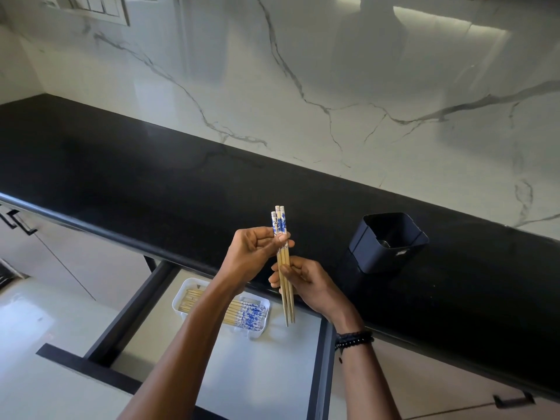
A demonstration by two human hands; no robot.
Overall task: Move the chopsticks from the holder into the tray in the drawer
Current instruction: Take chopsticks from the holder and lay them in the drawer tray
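Pinching three blue-patterned bamboo chopsticks [284,259], left hand [254,248] and right hand [309,281] hover short of the stocked white plastic tray [177,300] at 7 o'clock; black square holder [391,256] looks empty

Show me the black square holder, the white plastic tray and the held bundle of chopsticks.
Black square holder [388,256]: head view, front wall.
White plastic tray [177,302]: head view, left rim.
Bundle of blue-patterned wooden chopsticks [283,257]: head view, bare middle shafts.

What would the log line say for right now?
left hand + right hand: hold chopsticks | tray: partly filled | drawer: open | holder: on counter
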